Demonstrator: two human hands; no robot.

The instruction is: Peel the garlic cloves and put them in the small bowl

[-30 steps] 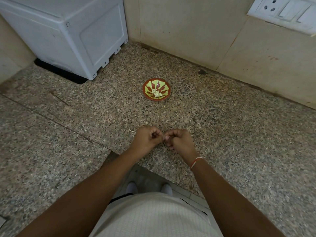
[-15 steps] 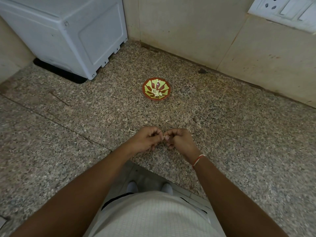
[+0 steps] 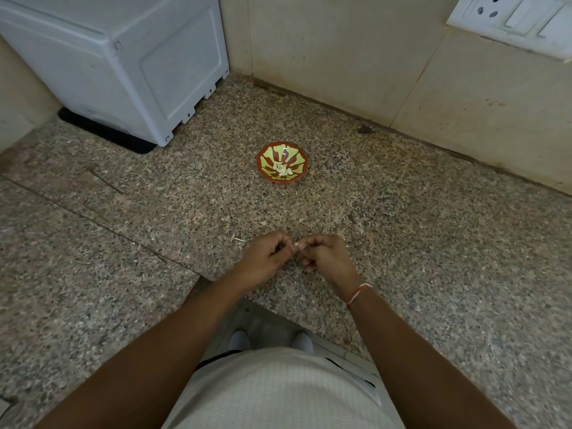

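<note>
A small round bowl (image 3: 281, 162), red with light green stripes, sits upright on the speckled stone counter (image 3: 402, 230). A little pile of pale peeled garlic cloves (image 3: 282, 170) lies in its middle.

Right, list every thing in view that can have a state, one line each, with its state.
small bowl: upright on the counter, apart from both hands, holding peeled garlic cloves.
garlic clove: pinched between both hands' fingertips; mostly hidden, peel state unclear.
left hand: fingers curled, pinching the clove.
right hand: fingers curled, pinching the clove.
peel scrap: lying loose on the counter, left of the hands.
wall socket: nothing plugged in.
</note>
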